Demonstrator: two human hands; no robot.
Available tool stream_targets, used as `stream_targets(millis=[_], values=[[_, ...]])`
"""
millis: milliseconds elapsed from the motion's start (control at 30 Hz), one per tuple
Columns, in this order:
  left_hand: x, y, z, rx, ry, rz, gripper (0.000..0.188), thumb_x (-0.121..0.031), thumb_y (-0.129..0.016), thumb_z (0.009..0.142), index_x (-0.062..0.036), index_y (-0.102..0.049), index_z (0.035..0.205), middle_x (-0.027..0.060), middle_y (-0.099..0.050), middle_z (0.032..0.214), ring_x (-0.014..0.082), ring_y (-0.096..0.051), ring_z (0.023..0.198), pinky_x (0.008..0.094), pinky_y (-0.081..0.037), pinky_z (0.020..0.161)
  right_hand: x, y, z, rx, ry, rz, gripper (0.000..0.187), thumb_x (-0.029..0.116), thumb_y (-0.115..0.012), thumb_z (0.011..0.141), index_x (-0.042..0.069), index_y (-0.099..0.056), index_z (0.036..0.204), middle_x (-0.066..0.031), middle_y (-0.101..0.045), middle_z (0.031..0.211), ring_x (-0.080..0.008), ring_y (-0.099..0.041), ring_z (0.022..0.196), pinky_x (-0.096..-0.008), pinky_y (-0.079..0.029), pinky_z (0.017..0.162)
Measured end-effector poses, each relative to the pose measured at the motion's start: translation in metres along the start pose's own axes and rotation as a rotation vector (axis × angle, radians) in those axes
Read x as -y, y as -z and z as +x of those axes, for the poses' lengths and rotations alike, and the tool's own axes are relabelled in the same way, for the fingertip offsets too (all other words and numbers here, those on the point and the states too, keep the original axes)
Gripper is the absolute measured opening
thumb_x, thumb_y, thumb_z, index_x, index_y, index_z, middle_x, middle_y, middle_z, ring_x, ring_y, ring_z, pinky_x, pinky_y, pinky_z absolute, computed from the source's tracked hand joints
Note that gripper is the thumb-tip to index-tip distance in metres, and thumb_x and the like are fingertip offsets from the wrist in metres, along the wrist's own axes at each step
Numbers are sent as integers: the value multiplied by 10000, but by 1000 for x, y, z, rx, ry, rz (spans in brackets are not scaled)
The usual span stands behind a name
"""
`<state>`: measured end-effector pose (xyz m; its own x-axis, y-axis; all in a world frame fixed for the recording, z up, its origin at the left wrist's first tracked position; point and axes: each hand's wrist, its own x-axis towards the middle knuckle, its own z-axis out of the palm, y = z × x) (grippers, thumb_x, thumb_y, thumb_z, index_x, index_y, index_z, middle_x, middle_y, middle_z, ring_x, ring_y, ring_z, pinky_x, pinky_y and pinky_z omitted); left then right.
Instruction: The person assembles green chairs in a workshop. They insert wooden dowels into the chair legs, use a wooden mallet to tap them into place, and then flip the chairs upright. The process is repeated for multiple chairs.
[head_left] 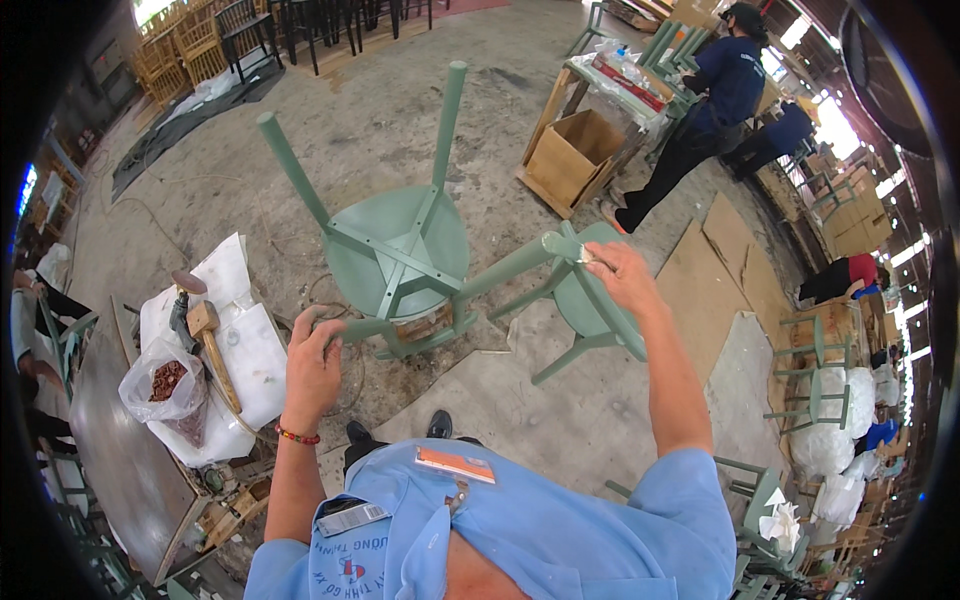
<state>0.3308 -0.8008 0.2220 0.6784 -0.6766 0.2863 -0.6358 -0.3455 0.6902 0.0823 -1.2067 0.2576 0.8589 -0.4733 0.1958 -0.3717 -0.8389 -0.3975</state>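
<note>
A green chair [398,245] is upside down before me, its round seat low and its legs pointing up and outward. My left hand [313,362] is closed round the end of its near left leg [366,329]. By the tip of the near right leg [510,267], my right hand [622,275] pinches a small whitish piece [586,256] whose kind I cannot make out. The tip of that leg looks pale and rough. Just beyond my right hand stands a second green chair [585,305], partly covered by my forearm.
On the left, a table [115,455] bears white sheets, a wooden mallet [215,350] and a plastic bag of reddish-brown bits [168,385]. A cardboard box [575,150] sits under a workbench, beside a person in dark clothes [722,95]. Cardboard sheets [690,270] cover the floor at right.
</note>
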Motion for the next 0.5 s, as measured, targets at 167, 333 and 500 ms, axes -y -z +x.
stream_targets(millis=[167, 333, 500], values=[[2, -1, -2, 2, 29, 5, 237, 48, -582, 852, -47, -612, 1067, 180, -497, 1292, 381, -533, 1136, 398, -455, 941, 7, 1, 7, 24, -74, 95, 315, 224, -648, 886, 91, -655, 1171, -94, -642, 971, -301, -568, 953, -396, -459, 839], [-2, 1, -1, 19, 20, 30, 233, 56, -549, 862, -26, -602, 1073, 188, -484, 1291, 368, -539, 1135, 378, -442, 956, -2, 0, -4, -17, -20, 74, 323, 237, -641, 900, 84, -655, 1185, -94, -656, 988, -284, -595, 953, -363, -458, 854], [-4, 0, 1, 25, 40, -1, 245, 55, -569, 855, -40, -607, 1078, 185, -486, 1303, 383, -540, 1129, 394, -455, 941, -5, 2, 5, 28, -148, 120, 323, 234, -631, 904, 81, -656, 1188, -102, -665, 1026, -293, -603, 979, -368, -458, 871]])
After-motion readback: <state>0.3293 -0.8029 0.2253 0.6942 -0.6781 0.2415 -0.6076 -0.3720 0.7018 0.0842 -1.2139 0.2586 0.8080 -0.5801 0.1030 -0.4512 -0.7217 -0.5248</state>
